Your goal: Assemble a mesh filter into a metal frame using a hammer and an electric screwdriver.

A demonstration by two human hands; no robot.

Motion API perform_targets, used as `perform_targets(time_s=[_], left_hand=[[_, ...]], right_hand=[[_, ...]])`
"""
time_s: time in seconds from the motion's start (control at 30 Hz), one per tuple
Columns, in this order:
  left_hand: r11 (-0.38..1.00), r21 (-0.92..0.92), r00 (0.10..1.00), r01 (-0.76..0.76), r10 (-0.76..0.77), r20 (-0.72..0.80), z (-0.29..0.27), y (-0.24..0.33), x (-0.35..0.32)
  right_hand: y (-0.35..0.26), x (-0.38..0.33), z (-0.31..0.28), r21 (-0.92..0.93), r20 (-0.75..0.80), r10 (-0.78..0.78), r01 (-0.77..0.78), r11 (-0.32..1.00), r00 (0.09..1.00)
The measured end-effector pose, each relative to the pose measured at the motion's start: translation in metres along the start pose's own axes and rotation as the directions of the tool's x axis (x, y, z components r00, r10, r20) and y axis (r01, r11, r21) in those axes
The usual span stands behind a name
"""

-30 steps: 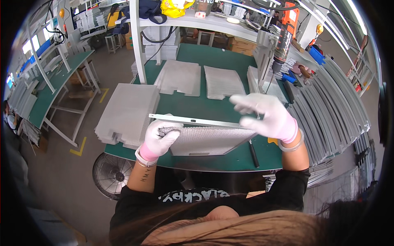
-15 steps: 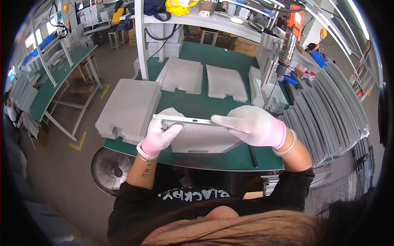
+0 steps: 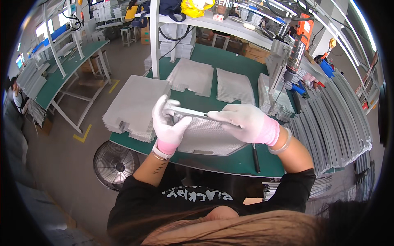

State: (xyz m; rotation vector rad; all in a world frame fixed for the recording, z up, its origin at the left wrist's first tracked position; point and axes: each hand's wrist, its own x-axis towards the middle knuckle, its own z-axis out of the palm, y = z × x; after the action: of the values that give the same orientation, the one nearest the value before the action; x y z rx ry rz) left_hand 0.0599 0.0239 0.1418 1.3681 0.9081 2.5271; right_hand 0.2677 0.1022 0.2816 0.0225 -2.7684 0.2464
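In front of me a framed metal mesh panel [image 3: 211, 137] is tilted up from the green table, its white-grey top rail toward my hands. My left hand [image 3: 168, 125], in a white glove with a pink cuff, is loosely around the panel's left end, thumb in front and fingers raised behind the rail. My right hand [image 3: 248, 123], gloved likewise, grips the rail's right part, with the forefinger lying along it. A black-handled tool [image 3: 256, 158] lies on the table to the right of the panel.
Stacked mesh sheets [image 3: 137, 102] stand at left, with more sheets [image 3: 191, 76] and another pile [image 3: 235, 86] behind. An orange power screwdriver [image 3: 299, 45] hangs at right. Many grey frame strips [image 3: 328, 123] line the right side. A floor fan [image 3: 119, 166] stands below left.
My left hand's fingers have loosened and lifted above the rail. The rail now slants down to the right. My right hand keeps its grip; the whole view has shifted slightly.
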Motion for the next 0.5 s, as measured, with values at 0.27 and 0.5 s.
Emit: perform_targets(time_s=[0.27, 0.5], left_hand=[[0.894, 0.376, 0.966, -0.245, 0.257, 0.019, -0.0012, -0.0143, 0.0046], [0.815, 0.499, 0.951, -0.294, 0.302, 0.067, -0.0024, -0.0116, 0.0027]], right_hand=[[0.009, 0.0017, 0.0014, 0.037, -0.052, -0.05, 0.052, 0.998, 0.997], [0.0065, 0.0036, -0.0004, -0.013, -0.038, -0.007, 0.007, 1.0, 0.999]])
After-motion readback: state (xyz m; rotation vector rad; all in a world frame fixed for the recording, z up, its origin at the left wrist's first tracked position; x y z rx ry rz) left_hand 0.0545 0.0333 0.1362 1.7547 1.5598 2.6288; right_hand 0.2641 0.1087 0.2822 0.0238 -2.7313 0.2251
